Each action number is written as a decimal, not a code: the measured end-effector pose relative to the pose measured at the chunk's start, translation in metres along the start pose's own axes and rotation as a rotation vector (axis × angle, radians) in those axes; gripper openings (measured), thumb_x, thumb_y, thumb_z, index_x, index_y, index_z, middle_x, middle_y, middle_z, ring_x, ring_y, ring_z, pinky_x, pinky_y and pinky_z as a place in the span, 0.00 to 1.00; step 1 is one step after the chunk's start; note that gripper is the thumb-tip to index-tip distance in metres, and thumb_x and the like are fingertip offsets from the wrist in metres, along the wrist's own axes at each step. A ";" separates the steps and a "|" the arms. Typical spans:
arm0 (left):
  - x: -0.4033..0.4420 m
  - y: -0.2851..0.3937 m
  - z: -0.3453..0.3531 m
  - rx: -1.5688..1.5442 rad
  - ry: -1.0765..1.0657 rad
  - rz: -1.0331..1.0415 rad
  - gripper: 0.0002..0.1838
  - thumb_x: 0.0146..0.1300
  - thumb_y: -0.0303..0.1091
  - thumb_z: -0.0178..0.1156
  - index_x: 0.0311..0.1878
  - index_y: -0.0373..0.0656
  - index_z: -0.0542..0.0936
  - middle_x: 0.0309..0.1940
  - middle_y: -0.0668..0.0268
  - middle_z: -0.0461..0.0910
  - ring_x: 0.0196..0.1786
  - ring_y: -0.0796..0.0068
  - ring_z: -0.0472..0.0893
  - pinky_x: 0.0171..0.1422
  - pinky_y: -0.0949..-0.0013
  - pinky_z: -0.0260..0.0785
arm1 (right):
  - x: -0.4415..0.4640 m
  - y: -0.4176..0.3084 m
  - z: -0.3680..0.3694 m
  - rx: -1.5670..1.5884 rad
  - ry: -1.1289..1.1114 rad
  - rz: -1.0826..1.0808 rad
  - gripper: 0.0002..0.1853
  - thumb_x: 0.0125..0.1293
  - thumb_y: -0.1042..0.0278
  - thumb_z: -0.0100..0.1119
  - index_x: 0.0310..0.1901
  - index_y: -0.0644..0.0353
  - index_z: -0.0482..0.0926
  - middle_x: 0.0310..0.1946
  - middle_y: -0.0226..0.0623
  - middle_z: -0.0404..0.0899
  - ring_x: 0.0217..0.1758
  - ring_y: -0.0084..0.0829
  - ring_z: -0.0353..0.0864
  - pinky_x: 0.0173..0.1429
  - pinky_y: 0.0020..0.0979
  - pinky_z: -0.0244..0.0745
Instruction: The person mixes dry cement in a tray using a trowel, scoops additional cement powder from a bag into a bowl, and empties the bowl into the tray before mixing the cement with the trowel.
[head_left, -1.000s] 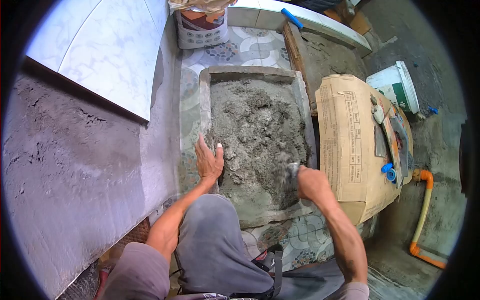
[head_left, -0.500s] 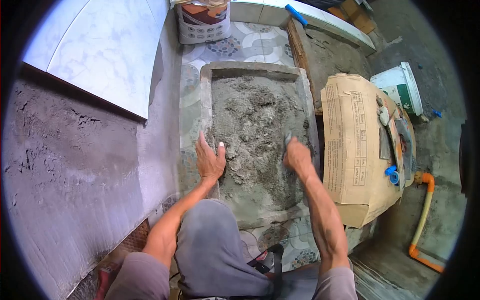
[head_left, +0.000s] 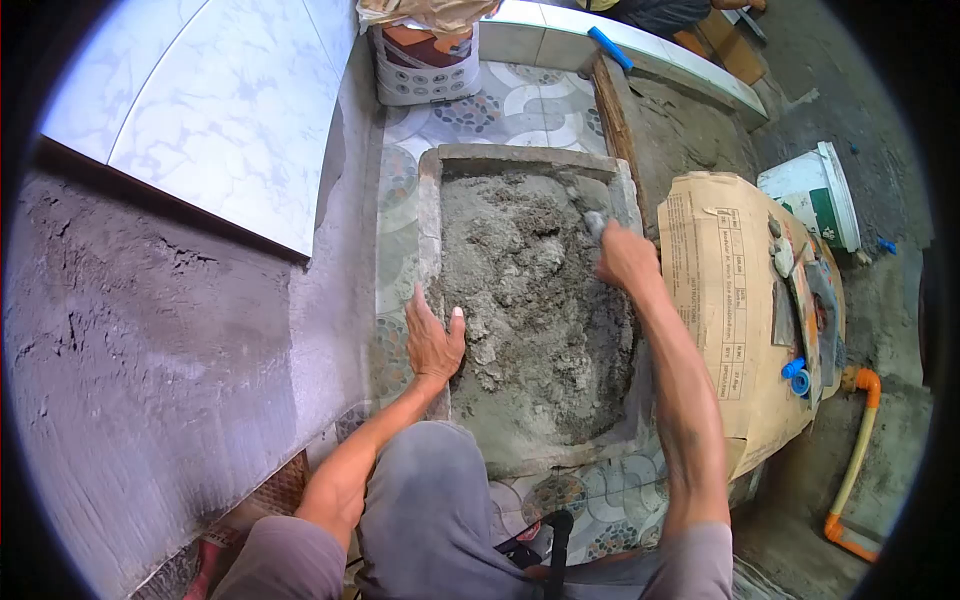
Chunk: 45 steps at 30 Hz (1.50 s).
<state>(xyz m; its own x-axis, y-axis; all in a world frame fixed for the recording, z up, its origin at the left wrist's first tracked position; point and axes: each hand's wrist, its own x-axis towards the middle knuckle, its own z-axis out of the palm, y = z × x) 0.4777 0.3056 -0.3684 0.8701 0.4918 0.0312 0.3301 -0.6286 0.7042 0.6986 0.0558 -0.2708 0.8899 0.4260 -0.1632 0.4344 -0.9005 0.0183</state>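
A shallow rectangular mixing trough point(head_left: 520, 152), crusted grey, lies on the patterned tiles in front of me. Lumpy wet mortar point(head_left: 515, 270) fills it. My left hand point(head_left: 435, 345) rests on the trough's left rim, fingers stretched along it and the thumb apart on the inner side. My right hand point(head_left: 628, 258) is closed around a mortar-smeared trowel point(head_left: 594, 224) over the upper right part of the trough. The trowel's blade is mostly hidden in the mortar.
To the right is a paper sack point(head_left: 705, 320) with tools on it and a white bucket point(head_left: 812, 195) behind. A printed bag point(head_left: 428, 70) stands at the back. Marbled wall tiles point(head_left: 230, 130) are at left. Another person's leg point(head_left: 660, 12) shows at the top.
My right hand has moved the trowel up and away, toward the trough's far right corner. My left hand stays on the left rim. The whole view has shifted slightly.
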 end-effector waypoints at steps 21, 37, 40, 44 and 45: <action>0.000 -0.008 0.005 -0.043 0.027 0.004 0.42 0.69 0.53 0.50 0.76 0.34 0.49 0.63 0.43 0.62 0.65 0.43 0.66 0.66 0.49 0.64 | -0.120 -0.048 -0.130 0.411 -0.377 0.093 0.09 0.66 0.69 0.54 0.40 0.67 0.75 0.25 0.45 0.82 0.27 0.35 0.85 0.27 0.35 0.80; -0.001 -0.011 0.006 -0.042 0.038 0.034 0.38 0.72 0.49 0.45 0.75 0.31 0.52 0.64 0.39 0.63 0.66 0.40 0.65 0.70 0.49 0.60 | -0.115 -0.141 0.040 2.837 -0.467 0.705 0.12 0.73 0.61 0.53 0.51 0.56 0.69 0.29 0.32 0.73 0.21 0.18 0.69 0.22 0.22 0.68; -0.001 -0.013 0.007 -0.065 0.028 0.040 0.38 0.72 0.49 0.45 0.75 0.31 0.51 0.64 0.39 0.62 0.66 0.39 0.65 0.70 0.49 0.60 | -0.153 -0.101 0.022 2.651 -0.507 0.817 0.12 0.73 0.62 0.52 0.53 0.56 0.70 0.28 0.30 0.73 0.20 0.17 0.69 0.21 0.22 0.67; -0.002 -0.005 0.001 -0.075 -0.020 -0.014 0.38 0.72 0.48 0.45 0.75 0.31 0.50 0.66 0.40 0.60 0.66 0.39 0.65 0.70 0.49 0.60 | -0.203 -0.066 -0.042 1.817 -0.625 0.727 0.13 0.72 0.59 0.55 0.46 0.61 0.71 0.26 0.29 0.75 0.20 0.22 0.72 0.22 0.25 0.69; -0.004 -0.004 0.000 -0.082 -0.024 -0.021 0.38 0.72 0.49 0.45 0.75 0.31 0.50 0.66 0.40 0.60 0.66 0.39 0.65 0.70 0.49 0.60 | -0.215 -0.062 -0.066 1.497 -0.661 0.663 0.15 0.72 0.57 0.56 0.45 0.62 0.73 0.25 0.30 0.76 0.21 0.23 0.74 0.23 0.26 0.70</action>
<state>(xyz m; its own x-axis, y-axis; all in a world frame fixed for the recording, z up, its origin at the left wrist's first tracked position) 0.4733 0.3063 -0.3714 0.8723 0.4890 -0.0003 0.3180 -0.5667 0.7601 0.4890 0.0255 -0.1721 0.4829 0.2272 -0.8457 -0.7687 -0.3526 -0.5337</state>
